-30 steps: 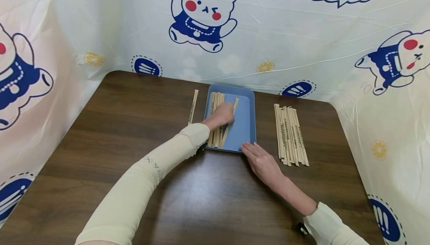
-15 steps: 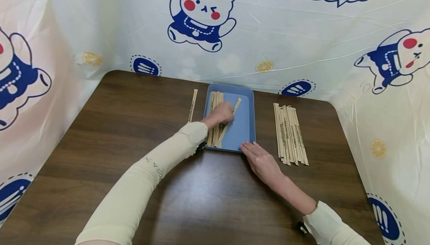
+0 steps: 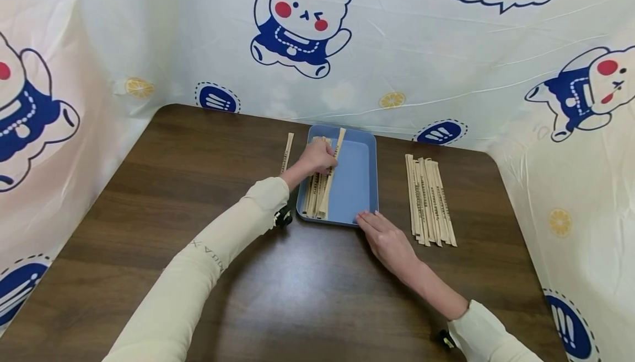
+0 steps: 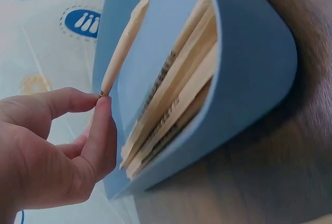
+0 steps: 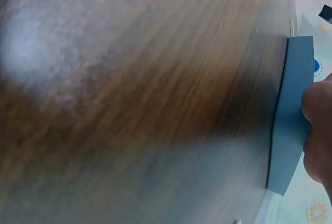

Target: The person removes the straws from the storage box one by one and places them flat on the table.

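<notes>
My left hand (image 3: 317,155) is over the left half of a blue tray (image 3: 361,183). Its thumb and forefinger pinch a thin, tan paper-wrapped stick (image 4: 123,53), which slants up off the others in the left wrist view. Several similar wrapped sticks (image 4: 179,73) with dark print lie lengthwise along the tray's left side, partly hidden by the hand in the head view. My right hand (image 3: 389,241) rests on the tray's near right corner, fingers fairly straight; in the right wrist view its fingers (image 5: 317,102) touch the rim.
One loose wrapped stick (image 3: 287,150) lies left of the tray, partly behind the left wrist. To the right, a row of wrapped sticks (image 3: 429,202) lies on the brown wooden table (image 3: 297,296). A printed white curtain (image 3: 397,37) hangs behind and at both sides.
My left hand has shifted left, towards the sticks at the tray's left side. The pinched stick has moved left with it and now slants less. My right hand stays at the corner.
</notes>
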The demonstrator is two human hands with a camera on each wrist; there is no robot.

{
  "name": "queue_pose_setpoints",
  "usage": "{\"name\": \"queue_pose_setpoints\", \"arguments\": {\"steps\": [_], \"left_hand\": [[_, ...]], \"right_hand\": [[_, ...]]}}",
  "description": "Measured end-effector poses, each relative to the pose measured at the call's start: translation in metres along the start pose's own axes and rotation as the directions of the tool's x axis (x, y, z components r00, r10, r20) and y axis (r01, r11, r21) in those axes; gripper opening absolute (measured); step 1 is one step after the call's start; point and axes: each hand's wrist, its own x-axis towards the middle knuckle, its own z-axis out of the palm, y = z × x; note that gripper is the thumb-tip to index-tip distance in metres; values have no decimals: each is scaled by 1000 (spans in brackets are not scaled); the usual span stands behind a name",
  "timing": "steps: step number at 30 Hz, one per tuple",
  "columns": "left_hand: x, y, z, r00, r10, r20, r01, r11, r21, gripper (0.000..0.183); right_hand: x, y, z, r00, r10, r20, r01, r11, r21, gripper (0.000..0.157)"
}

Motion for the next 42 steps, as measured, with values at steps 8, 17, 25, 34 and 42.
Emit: {"name": "queue_pose_setpoints", "arguments": {"steps": [8,17,25,34,42], "left_hand": [[-13,-5,-34,997,-64,-51,50,967,-250,21],[-21,-35,-64,978,-172,-116,143,965,-220,33],[-26,-65,-70,965,-226,-133,199,962,-187,29],[-25,-84,-73,963,-229,-145,215,970,-110,23],[-28,-87,-74,968,-190,-162,195,981,15,21]], "right_hand": [[-1,-1,0,1000,-6,-6,6,1000,2,43],[-1,0,1,1000,-6,-2,6,1000,-1,43],[0,-1,0,1000,0,6,0,1000,-4,43],[0,-1,0,1000,1,6,-1,1000,-4,42],[-1,1,2,1000,-8,-11,8,1000,14,42]]}}
